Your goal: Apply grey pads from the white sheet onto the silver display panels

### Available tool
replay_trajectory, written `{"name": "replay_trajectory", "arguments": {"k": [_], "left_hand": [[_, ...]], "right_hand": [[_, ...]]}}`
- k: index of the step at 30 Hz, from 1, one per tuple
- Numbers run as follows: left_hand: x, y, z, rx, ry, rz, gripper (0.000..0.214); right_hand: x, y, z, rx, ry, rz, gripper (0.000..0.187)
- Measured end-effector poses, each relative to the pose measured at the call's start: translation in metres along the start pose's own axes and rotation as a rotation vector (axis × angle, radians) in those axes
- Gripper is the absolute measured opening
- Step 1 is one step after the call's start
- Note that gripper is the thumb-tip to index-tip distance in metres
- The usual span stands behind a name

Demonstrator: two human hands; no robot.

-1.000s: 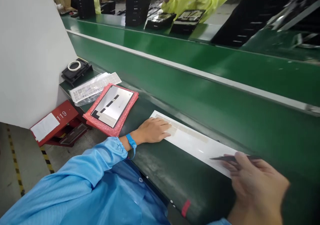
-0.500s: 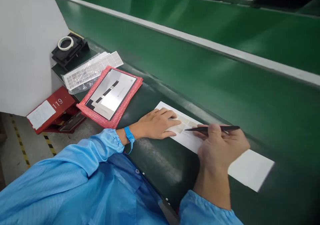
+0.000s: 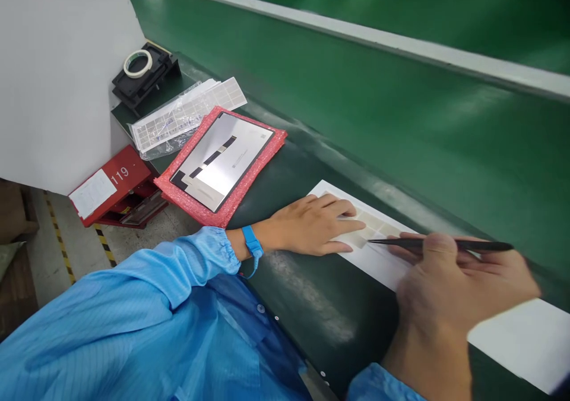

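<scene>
My left hand [image 3: 318, 226] lies flat with its fingers spread, pressing on a long white sheet [image 3: 521, 335] that bears pale beige rectangular stickers [image 3: 371, 221]. In my right hand [image 3: 458, 282] is a pair of black tweezers [image 3: 467, 245], pinched between thumb and fingers. Their pointed tip touches or hovers just over the edge of a sticker, right beside my left fingertips; which of the two I cannot tell. My right hand and wrist cover the middle of the sheet.
Left of my hands, a display panel [image 3: 244, 163] rests on pink bubble wrap [image 3: 267, 151]. Behind it lie sticker sheets [image 3: 191, 113] in clear plastic. A tape roll [image 3: 138, 64] sits on a black fixture [image 3: 155, 77]. A red box [image 3: 120, 178] marked 119 stands lower left.
The camera view has shifted, so the bench and both hands appear further right. My left hand stays on the sheet, and the tweezers stay in my right hand with the tip near the same sticker.
</scene>
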State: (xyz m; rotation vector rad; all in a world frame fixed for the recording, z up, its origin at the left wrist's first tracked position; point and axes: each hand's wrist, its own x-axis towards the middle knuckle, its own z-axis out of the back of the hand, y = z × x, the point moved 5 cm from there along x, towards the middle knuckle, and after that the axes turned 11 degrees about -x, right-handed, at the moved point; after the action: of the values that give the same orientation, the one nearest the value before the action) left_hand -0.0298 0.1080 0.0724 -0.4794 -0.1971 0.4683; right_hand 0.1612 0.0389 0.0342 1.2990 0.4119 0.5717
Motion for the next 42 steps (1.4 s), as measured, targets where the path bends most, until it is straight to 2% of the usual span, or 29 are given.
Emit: {"name": "replay_trajectory", "arguments": {"k": [7,14,21,27,35,42], "left_hand": [[0.000,-0.002,0.002,-0.002,0.038,0.025,0.046],[0.000,-0.002,0.002,0.001,0.062,0.038,0.047],[0.000,-0.001,0.002,0.006,0.055,0.030,0.047],[0.000,0.000,0.000,-0.014,0.025,0.023,0.046],[-0.002,0.005,-0.003,-0.008,-0.002,0.006,0.046],[-0.007,0.016,-0.006,-0.073,-0.020,0.034,0.050]], "right_hand": [[0.000,-0.005,-0.003,0.026,0.002,-0.037,0.044],[-0.001,0.000,-0.003,0.060,-0.012,0.061,0.038],[-0.008,0.005,-0.005,-0.008,0.053,0.001,0.037],[-0.010,0.007,-0.008,0.010,0.029,-0.006,0.032],[-0.014,0.009,-0.015,-0.052,0.028,-0.069,0.042],[-0.011,-0.001,-0.016,0.046,0.039,-0.166,0.064]]}}
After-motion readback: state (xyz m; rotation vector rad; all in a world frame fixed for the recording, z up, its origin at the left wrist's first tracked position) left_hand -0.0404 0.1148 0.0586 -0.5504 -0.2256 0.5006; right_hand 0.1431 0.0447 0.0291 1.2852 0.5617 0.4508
